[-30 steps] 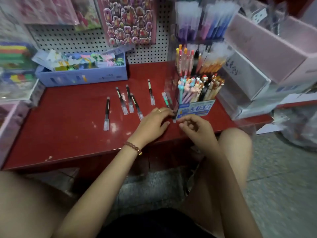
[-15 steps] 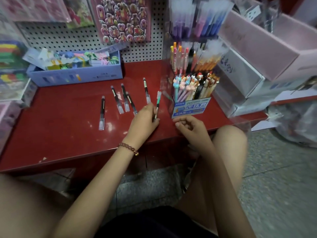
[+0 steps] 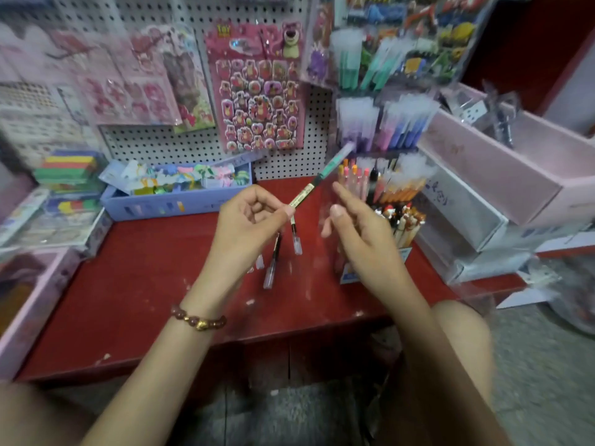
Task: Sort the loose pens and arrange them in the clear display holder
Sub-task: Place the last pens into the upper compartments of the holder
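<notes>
My left hand (image 3: 248, 220) is raised above the red table (image 3: 145, 284) and pinches the lower end of a green pen (image 3: 322, 175) with a clear cap. The pen slants up and to the right toward the clear display holder (image 3: 392, 201). That tiered holder stands at the table's right and is full of coloured pens. My right hand (image 3: 357, 223) hovers in front of the holder, fingers apart, holding nothing. Loose black pens (image 3: 273, 259) lie on the table under my hands, partly hidden by my left hand.
A blue tray (image 3: 174, 201) of small items sits at the back against a pegboard (image 3: 161, 143) hung with sticker sheets (image 3: 257, 88). Pink boxes (image 3: 515, 175) stand at the right. Stacked goods line the left edge. My knee (image 3: 460, 329) is below the table's right corner.
My left hand has lifted the green pen off the table and raised it toward the holder. My right hand rose from the table edge. The camera tilted upward.
</notes>
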Demonstrator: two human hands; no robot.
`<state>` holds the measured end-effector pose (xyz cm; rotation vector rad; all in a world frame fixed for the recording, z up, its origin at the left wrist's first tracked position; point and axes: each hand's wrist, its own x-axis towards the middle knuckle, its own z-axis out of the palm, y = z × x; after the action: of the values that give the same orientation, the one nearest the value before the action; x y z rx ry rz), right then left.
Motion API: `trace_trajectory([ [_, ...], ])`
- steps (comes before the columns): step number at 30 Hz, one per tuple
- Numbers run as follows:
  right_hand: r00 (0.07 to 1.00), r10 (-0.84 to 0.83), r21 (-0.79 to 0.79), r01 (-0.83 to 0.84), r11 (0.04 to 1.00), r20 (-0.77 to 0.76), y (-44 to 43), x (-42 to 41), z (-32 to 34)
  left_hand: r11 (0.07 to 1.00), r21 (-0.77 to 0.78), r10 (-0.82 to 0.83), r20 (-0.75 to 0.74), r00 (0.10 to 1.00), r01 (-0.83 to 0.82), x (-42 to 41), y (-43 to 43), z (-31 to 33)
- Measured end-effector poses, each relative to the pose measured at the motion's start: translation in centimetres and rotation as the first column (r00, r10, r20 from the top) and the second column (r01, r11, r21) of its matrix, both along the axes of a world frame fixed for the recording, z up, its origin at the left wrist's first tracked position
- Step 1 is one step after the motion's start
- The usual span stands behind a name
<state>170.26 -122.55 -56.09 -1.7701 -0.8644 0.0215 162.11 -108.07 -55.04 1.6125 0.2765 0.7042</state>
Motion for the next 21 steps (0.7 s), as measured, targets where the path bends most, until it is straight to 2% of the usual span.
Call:
trace_trajectory([
  [2,0.985,0.064,0.28,-0.016,0.96,-0.162,0.9,0.9,3.6,0.993,0.087,-0.078,0.041,0.996,0.074,0.8,-0.1,3.1],
  [4,0.965,0.083,0.418,0.03,0.908,-0.249,1.2,2.2,6.9,0.977,0.188,-0.117,0.069,0.991,0.102,1.7,-0.2,5.7],
  [10,0.93,0.045,0.486,0.149,0.861,-0.365,0.9,6.9,11.9,0.88,0.455,-0.207,0.113,0.972,0.135,5.0,-0.9,11.1],
  [12,0.939,-0.067,0.544,0.252,0.8,-0.336,0.3,8.8,13.0,0.827,0.551,-0.194,0.094,0.976,0.112,6.6,-0.7,11.4],
  [14,0.925,-0.34,0.513,0.377,0.771,-0.168,-0.8,10.8,14.0,0.781,0.623,-0.119,0.089,0.989,0.038,8.4,-0.1,11.5],
  [16,0.842,-0.538,0.364,0.487,0.794,0.047,-1.6,13.2,14.5,0.737,0.673,-0.02,0.103,0.995,-0.055,9.9,0.4,11.7],
  [19,0.835,-0.521,0.131,0.505,0.853,0.176,-1.5,16.2,15.1,0.719,0.679,0.132,0.076,0.988,-0.148,12.1,0.9,12.2],
  [21,0.858,-0.479,0.085,0.472,0.878,0.184,-0.8,16.8,15.8,0.741,0.655,0.194,-0.003,0.981,-0.144,13.6,1.1,12.3],
])
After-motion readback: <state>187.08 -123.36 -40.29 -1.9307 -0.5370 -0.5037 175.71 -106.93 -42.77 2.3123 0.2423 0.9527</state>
